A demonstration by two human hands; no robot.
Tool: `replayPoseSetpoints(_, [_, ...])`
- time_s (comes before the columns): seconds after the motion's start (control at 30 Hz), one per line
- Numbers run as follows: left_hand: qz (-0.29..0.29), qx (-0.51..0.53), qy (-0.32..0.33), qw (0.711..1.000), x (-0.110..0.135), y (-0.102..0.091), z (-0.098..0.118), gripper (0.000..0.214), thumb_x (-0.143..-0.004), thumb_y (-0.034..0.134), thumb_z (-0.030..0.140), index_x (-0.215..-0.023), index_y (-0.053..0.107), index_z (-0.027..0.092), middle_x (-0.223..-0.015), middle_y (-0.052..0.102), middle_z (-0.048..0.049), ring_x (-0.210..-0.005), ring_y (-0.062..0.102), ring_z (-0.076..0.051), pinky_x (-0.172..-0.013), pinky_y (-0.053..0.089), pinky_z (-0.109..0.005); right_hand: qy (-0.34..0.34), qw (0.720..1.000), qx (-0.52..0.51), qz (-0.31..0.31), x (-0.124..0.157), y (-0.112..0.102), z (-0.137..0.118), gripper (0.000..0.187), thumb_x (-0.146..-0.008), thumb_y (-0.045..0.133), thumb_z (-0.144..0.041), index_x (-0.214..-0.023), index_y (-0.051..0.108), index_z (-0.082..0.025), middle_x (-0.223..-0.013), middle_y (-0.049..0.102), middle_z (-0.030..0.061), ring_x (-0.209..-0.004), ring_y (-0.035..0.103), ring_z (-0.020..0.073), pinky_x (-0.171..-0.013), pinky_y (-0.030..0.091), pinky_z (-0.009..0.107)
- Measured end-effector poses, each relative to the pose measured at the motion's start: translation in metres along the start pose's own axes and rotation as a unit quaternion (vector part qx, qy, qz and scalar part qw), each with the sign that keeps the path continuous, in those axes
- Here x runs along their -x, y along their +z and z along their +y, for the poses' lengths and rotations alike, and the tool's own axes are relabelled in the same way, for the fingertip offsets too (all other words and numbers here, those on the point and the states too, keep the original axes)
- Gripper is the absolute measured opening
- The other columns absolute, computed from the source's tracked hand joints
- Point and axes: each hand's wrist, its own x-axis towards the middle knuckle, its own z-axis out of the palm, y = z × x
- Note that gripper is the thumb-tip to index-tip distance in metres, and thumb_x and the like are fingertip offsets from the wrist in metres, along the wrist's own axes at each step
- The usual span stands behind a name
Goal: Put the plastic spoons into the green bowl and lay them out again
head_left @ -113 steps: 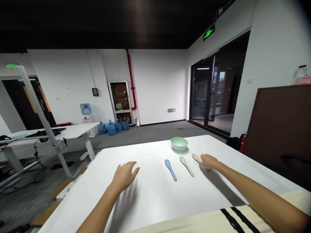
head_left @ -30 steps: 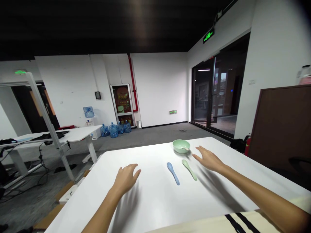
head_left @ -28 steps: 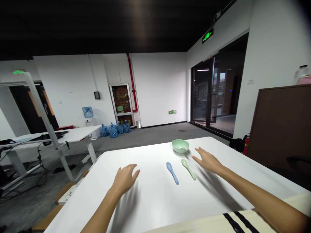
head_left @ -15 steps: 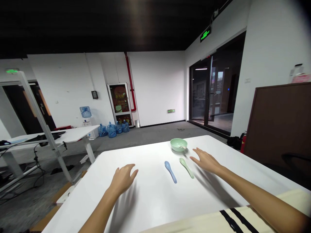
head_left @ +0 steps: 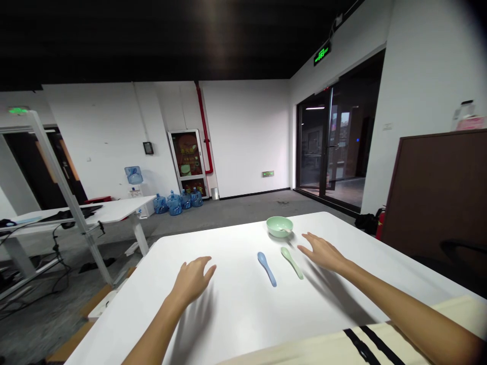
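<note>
A cream-coloured, softly creased cloth garment is worn, with 2 slanting black stripes side by side; the left grip and right grip are bare, slim-fingered hands, with slender, uncovered forearms.

You have open white tabletop between your left hand and the blue spoon, a wide lane running up to the far edge. Between the blue spoon and the green spoon, only a narrow strip. The green spoon lies between that strip and your right hand. Beyond the spoons stands the bowl, near that hand; a pale handle takes up part of its opening.
</note>
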Motion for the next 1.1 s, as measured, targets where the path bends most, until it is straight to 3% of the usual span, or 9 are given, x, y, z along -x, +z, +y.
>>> replayPoseSetpoints(0.33, [0.003, -0.002, 0.002, 1.000, -0.001, 0.001, -0.001, 0.054, -0.094, 0.031, 0.051, -0.132, 0.057, 0.021, -0.138, 0.059, -0.0083, -0.125, 0.055, -0.027, -0.106, 0.037, -0.045, -0.004, 1.000, 0.002, -0.006, 0.000, 0.000, -0.001, 0.072, -0.091, 0.035, -0.062, -0.145, 0.045, -0.014, -0.149, 0.044, 0.0164, -0.137, 0.041, 0.0311, -0.109, 0.037, 0.045])
replayPoseSetpoints(0.83, [0.002, 0.002, 0.004, 1.000, 0.000, 0.001, 0.000, 0.052, -0.095, 0.032, 0.051, -0.131, 0.058, 0.023, -0.137, 0.059, -0.0079, -0.124, 0.056, -0.026, -0.105, 0.038, -0.043, -0.002, 1.000, -0.010, -0.002, 0.002, -0.002, -0.003, 0.070, -0.091, 0.036, -0.062, -0.142, 0.049, -0.017, -0.145, 0.049, 0.0138, -0.131, 0.048, 0.0312, -0.104, 0.040, 0.042])
replayPoseSetpoints(1.1, [0.005, -0.001, 0.005, 1.000, -0.002, 0.004, -0.004, 0.053, -0.095, 0.032, 0.052, -0.131, 0.057, 0.023, -0.138, 0.059, -0.0086, -0.123, 0.056, -0.028, -0.108, 0.033, -0.048, 0.008, 1.000, -0.022, -0.010, -0.007, -0.016, -0.012, 0.061, -0.091, 0.037, -0.057, -0.132, 0.056, -0.017, -0.123, 0.066, 0.0149, -0.113, 0.061, 0.0296, -0.089, 0.047, 0.037])
